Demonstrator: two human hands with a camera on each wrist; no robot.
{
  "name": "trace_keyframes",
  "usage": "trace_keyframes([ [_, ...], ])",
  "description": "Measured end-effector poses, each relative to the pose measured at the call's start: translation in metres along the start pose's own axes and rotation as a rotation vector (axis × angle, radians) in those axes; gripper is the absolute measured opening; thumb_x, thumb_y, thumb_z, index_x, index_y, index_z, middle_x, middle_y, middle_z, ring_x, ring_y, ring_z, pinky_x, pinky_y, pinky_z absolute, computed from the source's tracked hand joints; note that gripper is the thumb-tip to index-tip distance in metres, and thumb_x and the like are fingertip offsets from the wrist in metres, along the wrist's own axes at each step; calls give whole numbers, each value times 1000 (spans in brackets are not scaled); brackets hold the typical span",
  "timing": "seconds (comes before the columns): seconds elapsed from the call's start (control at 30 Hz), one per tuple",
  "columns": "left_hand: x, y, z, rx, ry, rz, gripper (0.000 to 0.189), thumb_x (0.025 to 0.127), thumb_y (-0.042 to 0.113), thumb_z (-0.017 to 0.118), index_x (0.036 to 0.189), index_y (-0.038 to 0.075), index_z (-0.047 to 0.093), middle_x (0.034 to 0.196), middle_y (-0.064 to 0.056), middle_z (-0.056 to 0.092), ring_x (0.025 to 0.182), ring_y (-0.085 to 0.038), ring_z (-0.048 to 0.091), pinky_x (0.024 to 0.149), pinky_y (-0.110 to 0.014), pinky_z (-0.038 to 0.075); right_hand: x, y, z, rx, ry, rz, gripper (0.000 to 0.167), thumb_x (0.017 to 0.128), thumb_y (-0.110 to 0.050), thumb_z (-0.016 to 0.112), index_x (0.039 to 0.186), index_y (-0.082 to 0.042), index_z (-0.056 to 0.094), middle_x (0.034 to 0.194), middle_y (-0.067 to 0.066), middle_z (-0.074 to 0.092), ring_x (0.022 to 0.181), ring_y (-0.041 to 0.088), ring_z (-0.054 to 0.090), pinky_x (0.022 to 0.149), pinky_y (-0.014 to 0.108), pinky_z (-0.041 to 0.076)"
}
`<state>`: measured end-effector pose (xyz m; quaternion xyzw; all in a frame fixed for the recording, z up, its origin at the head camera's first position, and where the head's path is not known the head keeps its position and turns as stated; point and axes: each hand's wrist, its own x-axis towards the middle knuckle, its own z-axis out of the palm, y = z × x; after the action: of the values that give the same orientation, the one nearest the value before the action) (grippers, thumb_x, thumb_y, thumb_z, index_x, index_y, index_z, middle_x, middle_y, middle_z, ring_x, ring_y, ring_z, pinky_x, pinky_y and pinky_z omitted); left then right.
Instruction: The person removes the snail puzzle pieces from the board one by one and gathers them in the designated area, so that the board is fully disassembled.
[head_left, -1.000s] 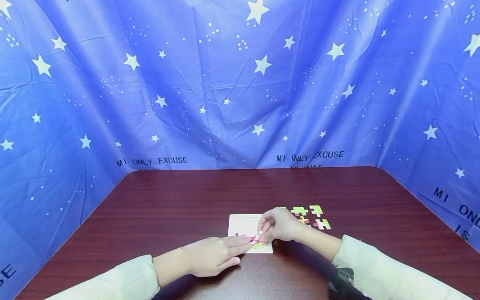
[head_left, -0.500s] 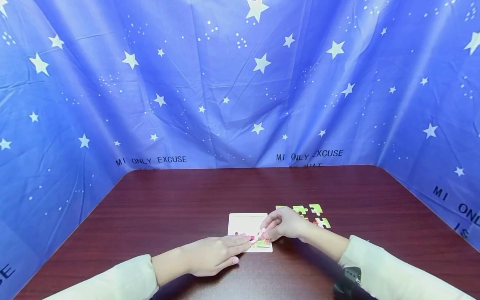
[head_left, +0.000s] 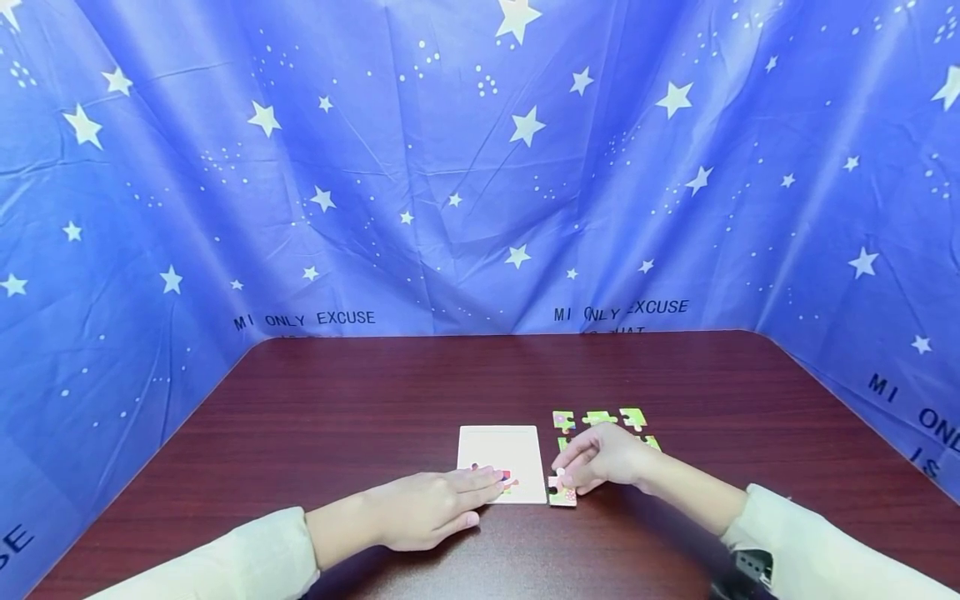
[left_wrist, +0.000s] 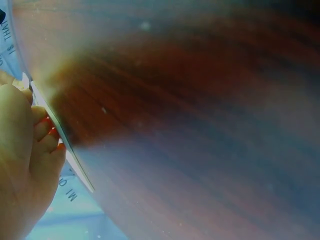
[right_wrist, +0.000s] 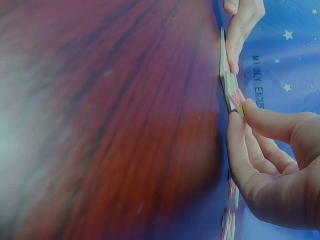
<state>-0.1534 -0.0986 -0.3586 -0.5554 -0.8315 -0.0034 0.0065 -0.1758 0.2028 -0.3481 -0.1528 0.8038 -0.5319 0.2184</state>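
My left hand lies with its fingers fairly straight over the lower left of a white puzzle board, pressing on it. Beside the fingertips a bit of printed picture shows on the board; the rest of that picture is hidden under the hand. Just right of the board, my right hand pinches a jigsaw puzzle piece between thumb and fingers. In the right wrist view this puzzle piece has a pink-red pattern, with the thumb at its edge.
Several loose green and red puzzle pieces lie on the dark red-brown table, right of the board and partly behind the right hand. A blue star-printed curtain hangs round the table's far and side edges.
My right hand has moved right, drawing the puzzle piece from the board's lower right corner to beside the board. My left hand has stayed in place.
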Motion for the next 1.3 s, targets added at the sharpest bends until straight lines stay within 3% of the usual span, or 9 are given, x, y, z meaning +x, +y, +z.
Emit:
trace_keyframes([
  [0.23, -1, 0, 1, -5, -3, 1, 48, 106, 26, 27, 150, 8, 33, 156, -5, 36, 144, -19, 36, 116, -32, 36, -18, 7, -22, -39, 9, 7, 32, 79, -2, 74, 104, 16, 65, 87, 14, 76, 71, 7, 69, 70, 33, 61],
  [0.4, 0, -1, 2, 10, 5, 6, 48, 107, 27, 26, 151, 8, 32, 156, -5, 35, 144, -19, 37, 116, -32, 35, -31, 15, -42, -111, 60, -16, 33, 80, -3, 73, 104, 17, 64, 87, 19, 75, 71, 8, 69, 67, 33, 61],
  [0.67, 0, -1, 2, 5, -1, 2, 49, 107, 28, 25, 151, 9, 30, 157, -5, 34, 144, -19, 36, 116, -32, 36, -45, 25, -63, -433, 230, -39, 16, 73, -8, 78, 86, 0, 71, 72, 9, 74, 58, 13, 67, 52, 25, 54],
  [0.93, 0, -1, 3, 8, 10, -4, 49, 107, 29, 26, 151, 10, 31, 157, -4, 35, 144, -19, 37, 115, -32, 37, -53, 30, -73, -662, 309, -109, 11, 72, -14, 80, 80, -10, 74, 67, -2, 72, 53, 1, 60, 55, 19, 47],
  [1.3, 1, -1, 2, 11, -5, -5, 48, 107, 28, 26, 151, 10, 30, 157, -4, 35, 144, -18, 36, 116, -32, 36, -55, 35, -73, -743, 379, -133, 11, 70, -13, 83, 74, -13, 73, 64, -8, 67, 56, -6, 54, 55, 17, 46],
])
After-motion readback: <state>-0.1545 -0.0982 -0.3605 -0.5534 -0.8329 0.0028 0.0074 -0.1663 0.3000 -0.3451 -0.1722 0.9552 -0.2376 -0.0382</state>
